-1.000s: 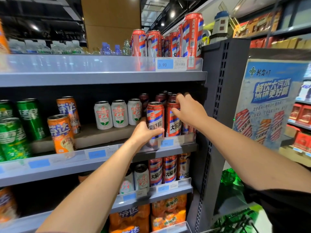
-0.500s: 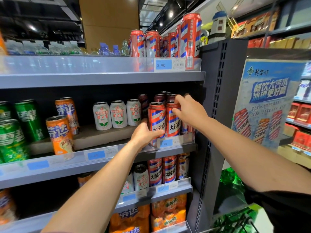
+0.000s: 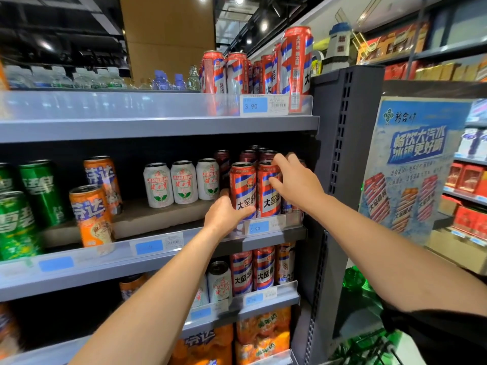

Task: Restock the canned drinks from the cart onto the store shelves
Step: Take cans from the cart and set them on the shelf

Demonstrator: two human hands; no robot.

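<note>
Left hand (image 3: 224,216) wrapped around base of front-left red can (image 3: 243,189), thumb across label: grip closed on that can. Right hand (image 3: 296,184) set against neighbouring red can (image 3: 268,191), thumb on its side, fingers curled over rim; contact visible, full closure cannot be confirmed. Both cans upright, touching, at front edge of middle shelf (image 3: 158,255), directly behind blue price tag (image 3: 259,228). More red cans in rows behind. White cans (image 3: 183,181) just left. Orange cans (image 3: 91,216) and green cans (image 3: 15,225) further left. Red cans also on top shelf (image 3: 158,126). Poster (image 3: 413,164) at right.
</note>
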